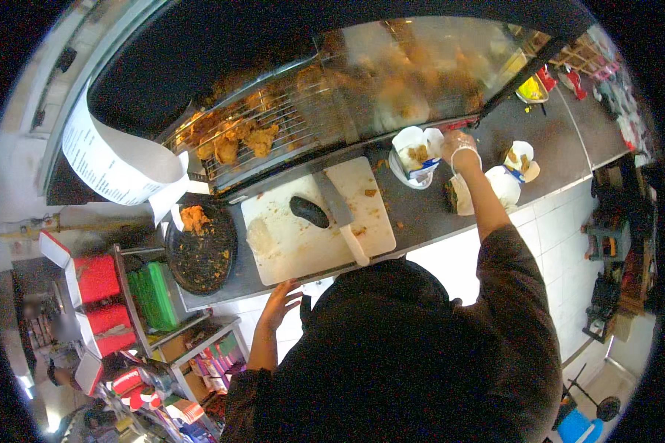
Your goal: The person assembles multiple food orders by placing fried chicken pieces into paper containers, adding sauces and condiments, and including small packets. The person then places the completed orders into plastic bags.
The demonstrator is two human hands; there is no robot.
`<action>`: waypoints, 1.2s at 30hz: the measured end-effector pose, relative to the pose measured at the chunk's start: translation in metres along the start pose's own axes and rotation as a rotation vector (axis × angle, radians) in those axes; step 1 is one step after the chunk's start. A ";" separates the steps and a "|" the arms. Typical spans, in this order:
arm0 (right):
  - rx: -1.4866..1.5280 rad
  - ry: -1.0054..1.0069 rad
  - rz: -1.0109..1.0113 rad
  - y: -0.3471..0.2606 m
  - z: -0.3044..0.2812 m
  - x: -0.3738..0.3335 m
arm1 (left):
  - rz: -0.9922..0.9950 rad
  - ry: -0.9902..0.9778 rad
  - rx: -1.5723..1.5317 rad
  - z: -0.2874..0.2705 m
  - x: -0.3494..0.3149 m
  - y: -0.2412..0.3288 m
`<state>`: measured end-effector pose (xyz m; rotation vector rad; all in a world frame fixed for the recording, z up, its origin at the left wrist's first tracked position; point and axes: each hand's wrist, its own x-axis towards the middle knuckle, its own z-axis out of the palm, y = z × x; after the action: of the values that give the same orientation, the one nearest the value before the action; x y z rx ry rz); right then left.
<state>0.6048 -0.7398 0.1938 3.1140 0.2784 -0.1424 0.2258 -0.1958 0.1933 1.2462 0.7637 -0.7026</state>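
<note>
My right hand (458, 143) reaches over the dark counter, beside a white paper-lined cup (418, 153) with brown fried food in it. Its fingers are too blurred to show whether they grip the paper. A pale band circles that wrist. Below the forearm lies white wrapping paper (462, 196), and to its right stands another paper-wrapped portion (521, 161) of fried food. My left hand (278, 304) hangs at the counter's front edge, fingers apart, holding nothing. Nearest to it is a white cutting board (273, 258), bearing a wide-bladed knife (338, 210) and a black oval object (309, 212).
A glass display case with fried chicken (236, 140) on racks borders the counter's far side. Left of the board sits a round black tray (199, 269) with orange-brown food. A long printed paper strip (118, 173) curls above it. Shelves with green boxes (153, 295) stand lower left.
</note>
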 end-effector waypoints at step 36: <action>0.076 0.719 -0.825 -0.268 -0.262 -0.018 | -0.145 0.234 0.106 -0.148 0.018 -0.226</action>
<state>0.5630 -0.4743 0.4550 2.7475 1.5435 0.9787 0.0347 -0.0931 0.0318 1.3953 1.0279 -0.7297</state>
